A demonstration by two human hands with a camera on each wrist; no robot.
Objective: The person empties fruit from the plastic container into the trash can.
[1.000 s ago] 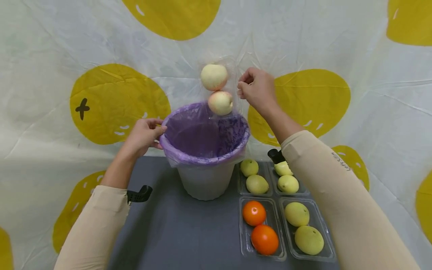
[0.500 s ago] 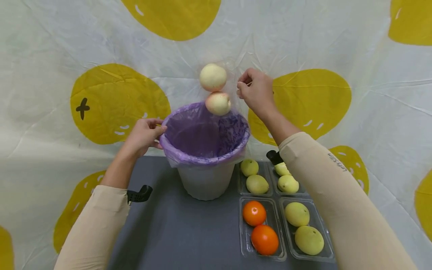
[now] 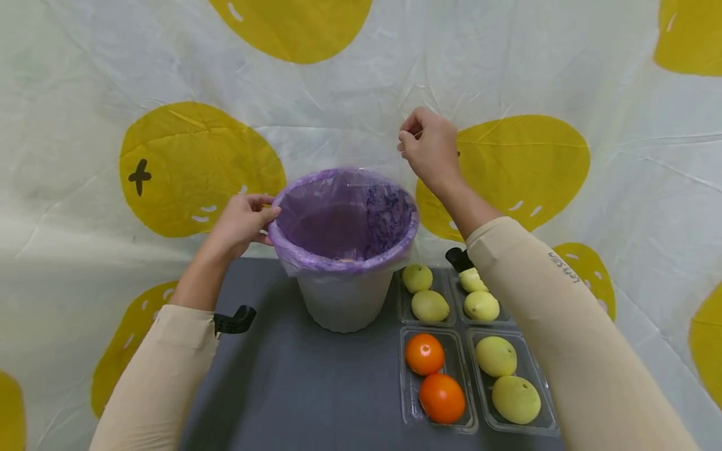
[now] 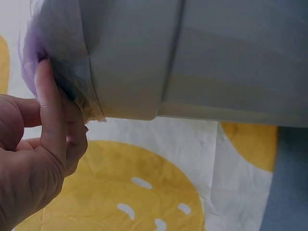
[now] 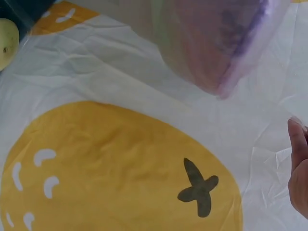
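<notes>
Beige sleeves, black fittings at the wrists
The left sleeve [image 3: 155, 376] and right sleeve [image 3: 541, 319] fit closely, plain-hemmed, ending before the left hand [image 3: 244, 220] and right hand [image 3: 430, 147]; small dark lettering [image 3: 564, 267] (seemingly "Let's Slim") marks the right one. A curved black fitting [image 3: 237, 319] juts out at each cuff.

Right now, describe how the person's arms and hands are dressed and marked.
Close-fitting beige fabric covers both forearms: a left sleeve and a right sleeve, each ending before the wrist. Small dark lettering runs along the right one. By each cuff sits a black fitting, one left, one right. The left hand and right hand wear no gloves.
</notes>
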